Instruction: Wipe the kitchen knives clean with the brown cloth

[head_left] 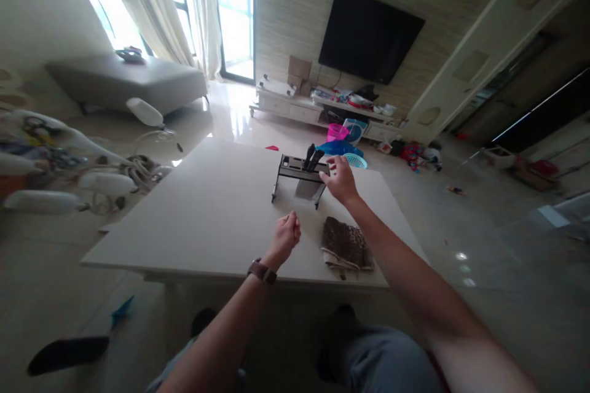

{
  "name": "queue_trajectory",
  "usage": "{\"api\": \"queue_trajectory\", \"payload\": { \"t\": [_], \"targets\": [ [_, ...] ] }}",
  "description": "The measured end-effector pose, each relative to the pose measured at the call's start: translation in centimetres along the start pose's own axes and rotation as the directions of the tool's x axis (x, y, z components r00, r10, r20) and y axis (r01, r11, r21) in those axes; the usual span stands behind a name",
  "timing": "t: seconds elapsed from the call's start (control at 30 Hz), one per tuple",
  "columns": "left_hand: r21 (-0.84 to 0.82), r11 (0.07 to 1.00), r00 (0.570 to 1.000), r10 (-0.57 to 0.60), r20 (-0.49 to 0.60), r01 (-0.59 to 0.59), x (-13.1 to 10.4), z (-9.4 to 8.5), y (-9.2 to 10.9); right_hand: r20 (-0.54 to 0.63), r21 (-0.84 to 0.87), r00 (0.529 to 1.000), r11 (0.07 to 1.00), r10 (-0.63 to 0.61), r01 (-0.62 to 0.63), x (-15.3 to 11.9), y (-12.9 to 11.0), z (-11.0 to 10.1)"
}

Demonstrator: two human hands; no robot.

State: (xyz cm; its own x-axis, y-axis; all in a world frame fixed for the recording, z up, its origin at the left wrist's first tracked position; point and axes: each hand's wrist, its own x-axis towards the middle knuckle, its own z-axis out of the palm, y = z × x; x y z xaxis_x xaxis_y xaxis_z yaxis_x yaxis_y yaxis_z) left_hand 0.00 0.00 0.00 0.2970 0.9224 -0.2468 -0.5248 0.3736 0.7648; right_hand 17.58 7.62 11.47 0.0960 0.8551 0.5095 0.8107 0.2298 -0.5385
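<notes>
A knife rack (298, 167) with a dark flat top and thin legs stands upright on the white table (207, 196). Two black-handled knives (313, 158) rise from its slots, and a broad grey blade (308, 188) hangs beneath the top. At the rack's right end is my right hand (342, 179), its thumb at the front edge and its bent fingers over the top, closed around that end. My left hand (286, 234) is curled into a fist in front of the rack, apart from it, with nothing visible in it. A folded brown cloth (345, 242) lies below my right forearm.
Behind the table are a pink basket (337, 132), a light-blue basket (356, 161) and a low white TV cabinet (299, 112) with clutter on it. White exercise equipment (108, 183) stands to the left. A dark shoe-like object (69, 354) lies on the floor.
</notes>
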Motion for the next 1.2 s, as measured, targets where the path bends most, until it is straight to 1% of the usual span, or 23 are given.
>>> {"api": "queue_trajectory", "payload": {
  "t": [0.07, 0.1, 0.13, 0.2, 0.27, 0.33, 0.4, 0.5, 0.6, 0.73, 0.8, 0.87, 0.9, 0.97, 1.03, 1.07, 1.13, 1.2],
  "targets": [
    [-0.013, 1.000, 1.000, -0.009, -0.010, 0.009, 0.2, -0.4, 0.4, 0.061, -0.160, 0.998, 0.986, -0.032, 0.041, 4.6, -0.8, 0.3],
    [-0.012, 1.000, 1.000, -0.009, -0.010, 0.009, 0.2, -0.7, 0.7, 0.106, -0.235, 0.994, 0.971, -0.012, 0.037, 6.5, -1.1, 0.6],
    [-0.006, 1.000, 1.000, -0.016, -0.004, 0.016, 0.2, -0.9, 1.1, 0.156, -0.302, 0.987, 0.953, 0.031, 0.018, 8.1, -1.4, 0.9],
    [-0.014, 0.998, 0.997, -0.058, 0.044, 0.059, -0.1, -1.4, 1.8, 0.239, -0.406, 0.957, 0.912, 0.164, -0.055, 10.1, -1.8, 1.9],
    [-0.106, 0.986, 0.984, -0.115, 0.138, 0.130, -0.6, -1.7, 2.8, 0.292, -0.468, 0.921, 0.878, 0.260, -0.099, 10.9, -2.0, 2.9],
    [-0.273, 0.939, 0.958, -0.143, 0.247, 0.210, -1.3, -1.8, 3.7, 0.307, -0.501, 0.905, 0.859, 0.295, -0.110, 11.0, -2.0, 3.9],
    [-0.426, 0.864, 0.935, -0.129, 0.331, 0.270, -2.0, -1.7, 4.4, 0.300, -0.519, 0.906, 0.848, 0.300, -0.109, 10.8, -2.1, 4.5],
    [-0.560, 0.766, 0.912, -0.079, 0.403, 0.314, -2.6, -1.5, 5.0, 0.292, -0.542, 0.905, 0.833, 0.308, -0.109, 10.5, -2.3, 4.8],
    [-0.609, 0.727, 0.903, -0.035, 0.428, 0.317, -3.1, -1.4, 5.3, 0.240, -0.544, 0.923, 0.829, 0.301, -0.129, 11.0, -2.9, 4.3],
    [-0.599, 0.745, 0.895, 0.004, 0.446, 0.295, -3.7, -1.3, 5.5, 0.100, -0.471, 0.963, 0.864, 0.251, -0.177, 13.1, -3.9, 2.4],
    [-0.600, 0.745, 0.889, 0.018, 0.458, 0.294, -3.8, -1.2, 5.5, 0.025, -0.405, 0.985, 0.903, 0.168, -0.144, 14.4, -4.5, 1.0],
    [-0.603, 0.740, 0.885, 0.023, 0.465, 0.297, -3.8, -1.3, 5.3, -0.042, -0.320, 0.998, 0.946, 0.043, -0.055, 15.5, -5.3, -1.0],
    [-0.602, 0.740, 0.885, 0.020, 0.464, 0.299, -3.8, -1.3, 5.3, -0.071, -0.292, 0.997, 0.956, -0.016, -0.005, 15.8, -5.8, -2.1],
    [-0.597, 0.744, 0.892, 0.003, 0.453, 0.300, -3.6, -1.4, 5.0, -0.100, -0.255, 0.988, 0.963, -0.116, 0.087, 15.5, -7.2, -4.7],
    [-0.590, 0.750, 0.905, -0.027, 0.425, 0.300, -3.5, -1.3, 4.7, -0.114, -0.200, 0.973, 0.964, -0.202, 0.176, 13.7, -8.9, -7.2],
    [-0.581, 0.756, 0.911, -0.049, 0.410, 0.302, -3.6, -1.2, 4.5, -0.120, -0.154, 0.965, 0.964, -0.235, 0.215, 12.2, -9.7, -8.2],
    [-0.541, 0.778, 0.913, -0.101, 0.395, 0.320, -3.8, -0.9, 4.0, -0.118, -0.041, 0.957, 0.964, -0.265, 0.262, 8.0, -10.8, -9.5],
    [-0.473, 0.807, 0.898, -0.151, 0.414, 0.354, -4.2, -0.4, 3.4, -0.113, 0.043, 0.955, 0.959, -0.273, 0.279, 2.4, -11.0, -9.6]
  ]
}}
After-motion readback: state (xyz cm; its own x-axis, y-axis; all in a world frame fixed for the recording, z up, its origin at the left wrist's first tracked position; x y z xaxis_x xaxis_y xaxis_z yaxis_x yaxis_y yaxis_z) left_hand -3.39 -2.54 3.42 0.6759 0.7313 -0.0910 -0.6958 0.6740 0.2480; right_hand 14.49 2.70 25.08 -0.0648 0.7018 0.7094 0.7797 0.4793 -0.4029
